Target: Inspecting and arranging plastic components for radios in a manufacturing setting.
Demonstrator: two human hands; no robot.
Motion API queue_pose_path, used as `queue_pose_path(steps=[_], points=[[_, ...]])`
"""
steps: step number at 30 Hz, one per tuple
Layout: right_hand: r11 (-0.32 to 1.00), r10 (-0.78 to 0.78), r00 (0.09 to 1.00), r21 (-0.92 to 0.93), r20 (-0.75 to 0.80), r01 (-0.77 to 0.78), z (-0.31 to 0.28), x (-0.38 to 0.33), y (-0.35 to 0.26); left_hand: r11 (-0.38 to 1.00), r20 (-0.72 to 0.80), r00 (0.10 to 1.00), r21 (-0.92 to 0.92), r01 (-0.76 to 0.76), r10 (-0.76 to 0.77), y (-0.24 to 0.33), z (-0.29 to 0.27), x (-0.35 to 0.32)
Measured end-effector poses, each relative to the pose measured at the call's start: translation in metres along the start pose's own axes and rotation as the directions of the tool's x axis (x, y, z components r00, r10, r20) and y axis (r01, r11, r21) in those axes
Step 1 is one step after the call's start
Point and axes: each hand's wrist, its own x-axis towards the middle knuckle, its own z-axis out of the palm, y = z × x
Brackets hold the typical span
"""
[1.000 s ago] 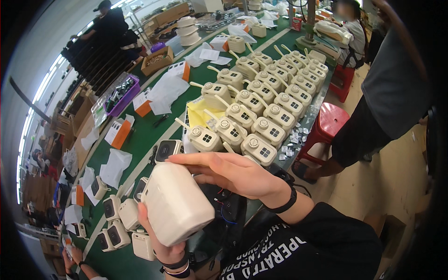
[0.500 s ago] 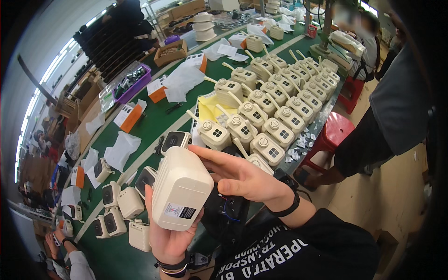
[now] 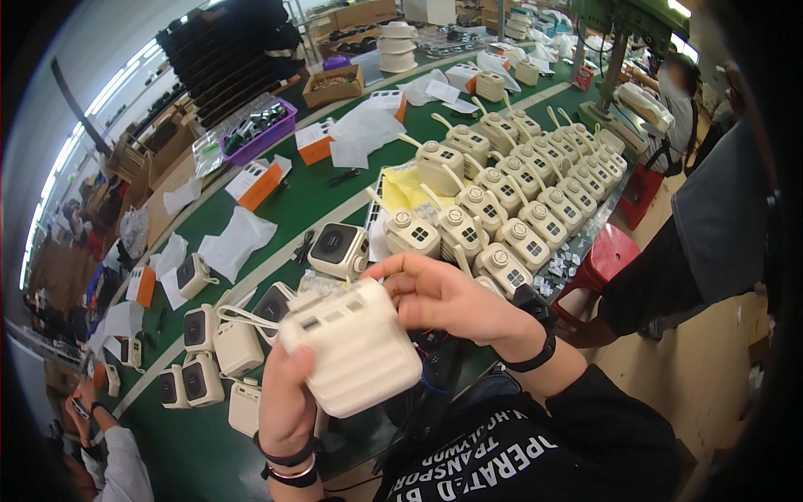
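Note:
Between my hands is a cream portable speaker (image 3: 364, 360), a boxy unit with rounded corners, ribbed sides and small openings along one edge; it is slightly blurred. My left hand (image 3: 286, 389) grips it from the left, thumb over its face. At its upper right, my right hand (image 3: 456, 301) has bent fingers and thumb against the corner. Just beyond stands a similar speaker (image 3: 339, 249) with a round black grille. Several more, among them one speaker (image 3: 238, 345) with its plain side up, stand to the left of my left hand.
Rows of cream speakers (image 3: 525, 243) with knobs and straps fill the table's right side. White sheets (image 3: 238, 249), orange-and-white boxes (image 3: 258, 184) and a purple basket (image 3: 261, 134) lie farther back. A red stool (image 3: 609, 255) and a standing person (image 3: 715, 217) are at right.
The speaker has been turned in my hands: its labelled flat face was showing, and now a ribbed side and an edge with openings show. The view has also shifted slightly.

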Motion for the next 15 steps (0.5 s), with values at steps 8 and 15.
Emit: queue_pose_path(steps=[8,15], points=[[0.956,-0.145,0.986,-0.245,0.086,0.162,0.026,0.001,0.045,0.759,0.077,0.969,0.608,-0.233,0.235,0.013,-0.007,-0.025],[0.895,-0.426,0.888,0.225,0.176,0.385,0.037,0.003,0.064,0.531,0.499,0.763,0.549,-0.646,0.412,-0.003,-0.026,-0.027]])
